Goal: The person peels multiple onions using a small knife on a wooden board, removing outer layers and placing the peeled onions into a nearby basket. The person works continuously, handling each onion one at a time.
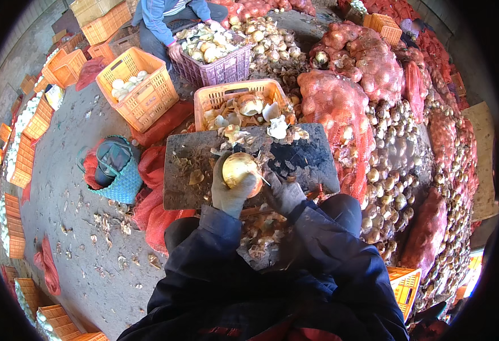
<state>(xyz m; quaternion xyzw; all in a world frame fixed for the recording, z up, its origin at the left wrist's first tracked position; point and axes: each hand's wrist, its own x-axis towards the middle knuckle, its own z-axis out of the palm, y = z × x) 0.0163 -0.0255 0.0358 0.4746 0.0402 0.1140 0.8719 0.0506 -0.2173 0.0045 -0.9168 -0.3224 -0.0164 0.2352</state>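
My left hand (229, 194), in a pale work glove, holds a large yellow onion (237, 169) above a dirty dark board (189, 170). Close at the onion's right side is my right hand (284, 194), also gloved, closed round a small knife (265, 180) whose narrow bright blade touches or nearly touches the onion. Most of the knife's handle is hidden in the glove. Onion skins (278, 128) lie along the board's far edge. Just beyond it, an orange plastic crate (202, 98) holds peelings and onion pieces.
A crate of peeled onions (160, 100) stands at the left, near a blue woven bag (125, 183). Red mesh onion sacks (334, 98) and loose onions (388, 170) cover the right side. Beyond, a co-worker's hand (175, 52) rests at a purple crate (217, 73) of skins.
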